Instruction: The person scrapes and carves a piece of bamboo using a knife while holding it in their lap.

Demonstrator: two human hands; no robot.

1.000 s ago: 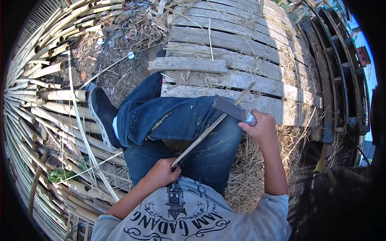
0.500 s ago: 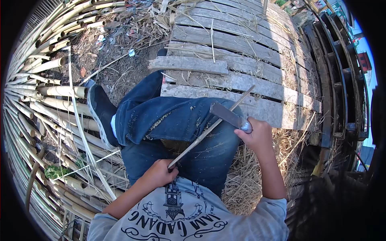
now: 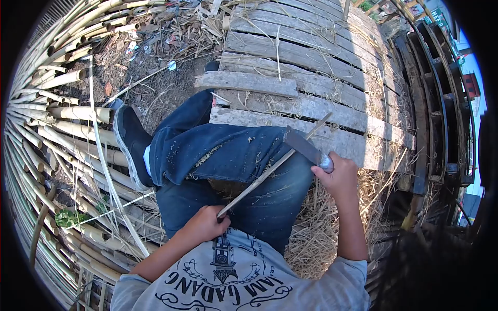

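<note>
Left hand [image 3: 209, 220], lower centre of the frame: fingers curled around the near end of a thin strip [image 3: 253, 185]. The strip slants up to right of centre, over the trousers [image 3: 207, 150]. Right hand [image 3: 340, 173]: fingers wrapped around the handle of a knife [image 3: 302, 146] — blade across the strip, contact not determinable. The bent leg separates left hand and plank platform [image 3: 249, 118]. Loose board [image 3: 244, 83]: upper centre. Bamboo poles [image 3: 83, 113]: left side — stacked beside the shoe [image 3: 132, 142].
</note>
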